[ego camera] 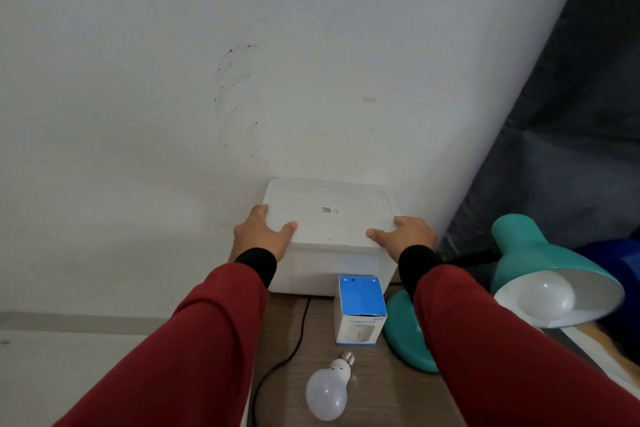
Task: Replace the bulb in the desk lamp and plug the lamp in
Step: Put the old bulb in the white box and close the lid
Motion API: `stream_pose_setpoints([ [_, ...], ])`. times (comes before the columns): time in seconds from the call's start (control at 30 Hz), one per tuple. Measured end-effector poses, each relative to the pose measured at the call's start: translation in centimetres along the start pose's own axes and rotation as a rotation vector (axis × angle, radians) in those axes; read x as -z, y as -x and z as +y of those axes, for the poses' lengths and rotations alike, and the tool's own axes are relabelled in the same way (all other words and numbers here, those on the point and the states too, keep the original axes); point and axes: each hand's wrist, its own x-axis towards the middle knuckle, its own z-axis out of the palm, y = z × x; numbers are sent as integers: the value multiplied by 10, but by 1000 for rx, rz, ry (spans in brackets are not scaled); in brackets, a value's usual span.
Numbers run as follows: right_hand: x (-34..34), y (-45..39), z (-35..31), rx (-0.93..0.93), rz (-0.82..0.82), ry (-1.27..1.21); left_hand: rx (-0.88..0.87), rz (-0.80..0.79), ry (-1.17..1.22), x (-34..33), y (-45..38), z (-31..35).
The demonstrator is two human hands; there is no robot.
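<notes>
Wall fills the upper view, pale and scuffed; against it at twelve o'clock stands a white lidded box (329, 236) on the wooden bench (381, 388); both hands grip that box at its near corners; the left hand (263, 232) wraps the left corner with fingers (259, 210) spread wide over the lid edge and thumb on top; the right hand (407, 234) mirrors it on the right corner, likewise splayed and pressed flat, neither hand carrying any task item. At three o'clock the teal desk lamp (540, 274) leans with its shade mouth toward the viewer, a bulb (547, 298) seated inside; its teal base (405, 333) sits partly hidden under the right sleeve. A blue-and-white carton (360, 308) stands just before the box. The loose bulb (330, 388) lies on the bench at six o'clock, well behind both hands, long axis pointing its screw cap toward one o'clock; it looks about equally reachable by either hand, the lamp nearer the right. A black cord (294, 347) runs along the bench at seven o'clock; no plug end or socket shows.
</notes>
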Motion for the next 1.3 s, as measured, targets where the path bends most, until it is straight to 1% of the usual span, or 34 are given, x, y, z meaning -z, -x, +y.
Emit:
stream_pose_setpoints([
  [0.23,6,-4,-3,-19,-14,-38,-19,38,98,0,5,0],
  [0.47,-3,1,2,37,57,-235,-11,100,238,-2,6,1],
  [0.6,2,2,-1,23,97,-341,-4,108,283,-2,5,4],
  [0.73,8,0,-3,27,70,-361,15,123,280,0,3,11],
  [0.9,14,2,-9,22,78,-386,15,123,289,8,4,21],
  [1.13,23,16,-10,86,105,-391,-86,121,265,24,17,29],
  [1.3,32,44,-8,111,111,-405,-130,102,212,42,42,31],
])
